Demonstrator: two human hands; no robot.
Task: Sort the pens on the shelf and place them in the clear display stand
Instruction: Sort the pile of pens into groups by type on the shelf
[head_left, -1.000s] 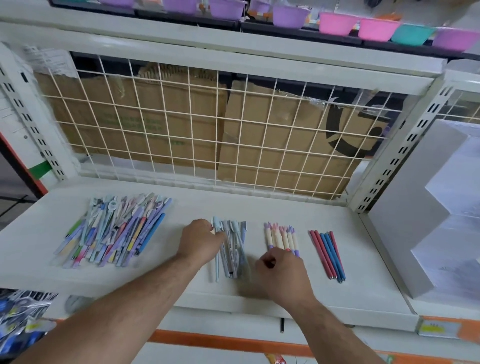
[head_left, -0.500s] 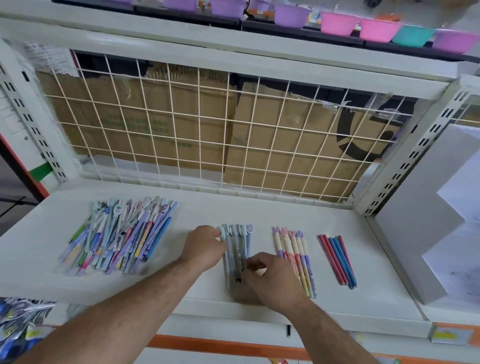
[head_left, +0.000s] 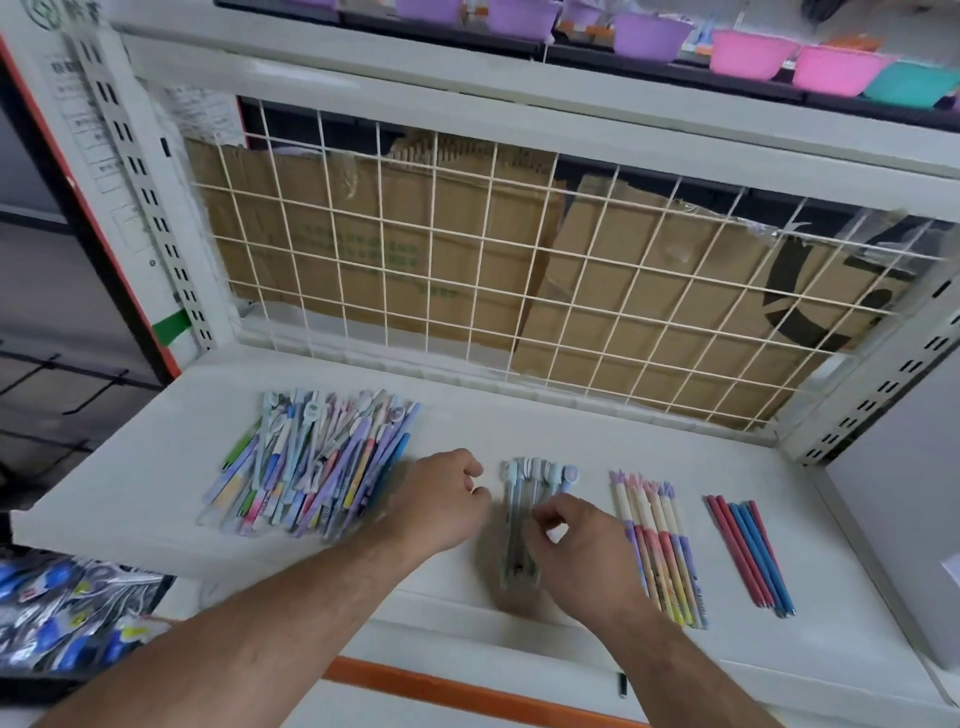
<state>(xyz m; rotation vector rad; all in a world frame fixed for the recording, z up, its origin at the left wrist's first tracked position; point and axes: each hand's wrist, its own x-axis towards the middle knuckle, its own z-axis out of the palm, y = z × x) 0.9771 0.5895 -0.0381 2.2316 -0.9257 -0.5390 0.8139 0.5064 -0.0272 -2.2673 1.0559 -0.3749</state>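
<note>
On the shelf (head_left: 156, 499) lie three sorted groups, pale blue pens (head_left: 514, 540), pink pens (head_left: 660, 540) and red-and-blue pens (head_left: 748, 551), beside a large mixed pile (head_left: 311, 462); no display stand shows. Your left hand (head_left: 444, 501) curls empty beside the pale blue pens; your right hand (head_left: 576, 545) curls over them, pinch unclear.

The white shelf (head_left: 649, 441) is evenly, softly lit, with faint shadows cast at its front. Everything is slightly blurred; straight lines left of it are bowed.
</note>
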